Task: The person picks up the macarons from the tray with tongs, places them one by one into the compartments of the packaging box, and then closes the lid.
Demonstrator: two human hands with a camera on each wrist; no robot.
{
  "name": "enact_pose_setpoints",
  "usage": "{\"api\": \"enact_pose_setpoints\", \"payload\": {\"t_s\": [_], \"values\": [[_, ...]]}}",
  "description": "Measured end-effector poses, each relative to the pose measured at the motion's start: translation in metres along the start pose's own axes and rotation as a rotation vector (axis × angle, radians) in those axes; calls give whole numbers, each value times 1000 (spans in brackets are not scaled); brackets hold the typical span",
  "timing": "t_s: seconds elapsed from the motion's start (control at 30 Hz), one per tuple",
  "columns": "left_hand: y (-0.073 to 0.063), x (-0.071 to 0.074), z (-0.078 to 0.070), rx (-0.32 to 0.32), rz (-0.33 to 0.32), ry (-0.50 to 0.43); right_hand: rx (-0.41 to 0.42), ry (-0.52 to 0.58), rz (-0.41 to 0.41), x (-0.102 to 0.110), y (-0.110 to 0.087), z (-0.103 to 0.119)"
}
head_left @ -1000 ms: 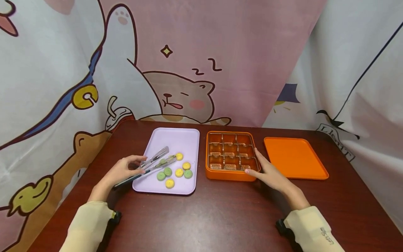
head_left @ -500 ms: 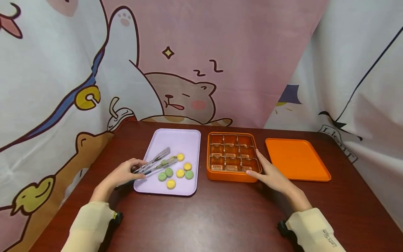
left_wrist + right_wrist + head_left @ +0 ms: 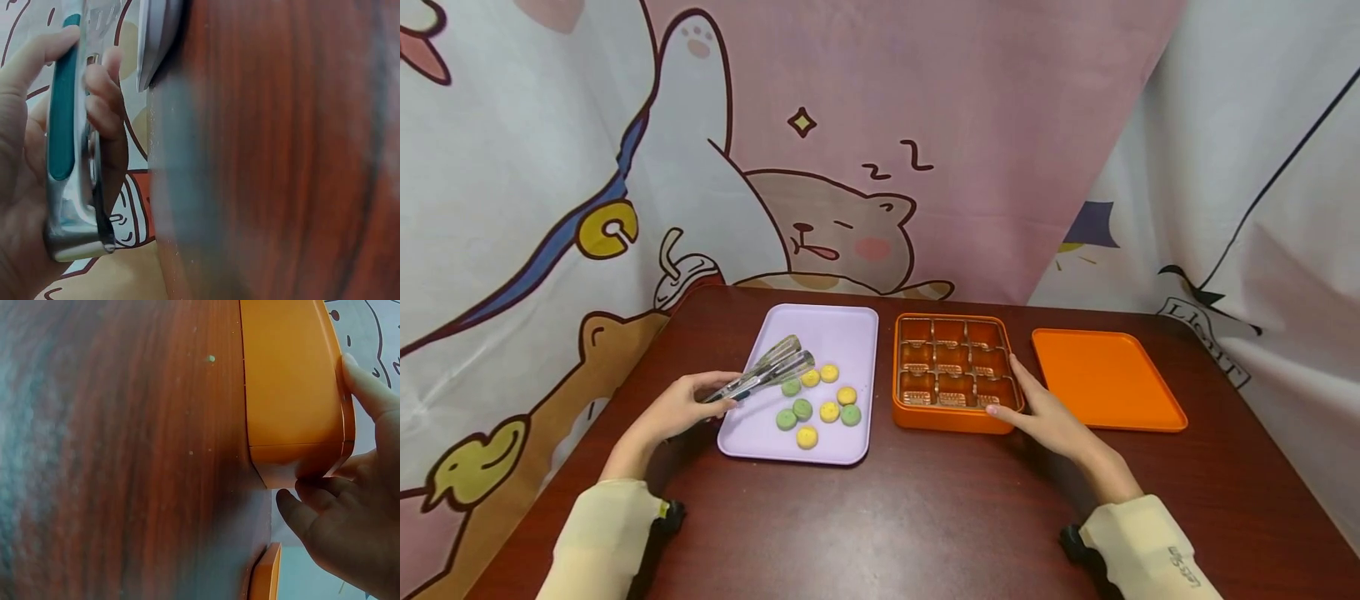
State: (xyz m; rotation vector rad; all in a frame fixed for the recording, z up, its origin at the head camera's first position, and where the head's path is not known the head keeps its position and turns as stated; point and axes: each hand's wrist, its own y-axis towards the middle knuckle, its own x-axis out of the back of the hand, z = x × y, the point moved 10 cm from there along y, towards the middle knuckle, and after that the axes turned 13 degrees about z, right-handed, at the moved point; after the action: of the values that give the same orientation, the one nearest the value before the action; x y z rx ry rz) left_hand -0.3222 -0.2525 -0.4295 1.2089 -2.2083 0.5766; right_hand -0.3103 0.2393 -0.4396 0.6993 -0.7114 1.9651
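My left hand [image 3: 679, 410] grips a pair of tongs [image 3: 767, 367] with clear heads and a metal body. A teal strip along the tongs' handle [image 3: 64, 100] shows in the left wrist view, under my thumb. The heads lie close together over the lilac tray [image 3: 842, 321], with no treat seen between them. Several small round yellow treats [image 3: 807, 437] and green treats [image 3: 786, 419] lie on that tray. My right hand [image 3: 1051, 423] holds the near right corner of an orange box [image 3: 951, 419], thumb at its front rim and fingers along its right side. Clear compartments [image 3: 951, 358] fill the box.
A flat orange lid-like tray [image 3: 1105, 379] lies right of the box, close to my right fingers. Bare dark wood table [image 3: 880, 517] stretches in front. Printed cloth [image 3: 985, 150] hangs behind the table and on both sides.
The tongs have drawn back and lifted, and their heads have come nearer together. A yellow treat formerly behind them now shows. My right hand keeps its place on the box.
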Motion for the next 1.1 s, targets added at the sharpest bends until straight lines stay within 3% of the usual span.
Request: {"api": "enact_pose_setpoints", "payload": {"t_s": [0.3,0.57,0.77,1.1], "values": [[-10,6,5,54,-28,-3,-10,-3,-4,-2,-3,1],[-22,18,8,97,-75,175,-10,7,-6,-4,-2,5],[-19,20,17,156,-69,269,-11,1,-12,-5,0,8],[-12,18,19,187,-66,296,1,-6,-15,-7,1,12]]}}
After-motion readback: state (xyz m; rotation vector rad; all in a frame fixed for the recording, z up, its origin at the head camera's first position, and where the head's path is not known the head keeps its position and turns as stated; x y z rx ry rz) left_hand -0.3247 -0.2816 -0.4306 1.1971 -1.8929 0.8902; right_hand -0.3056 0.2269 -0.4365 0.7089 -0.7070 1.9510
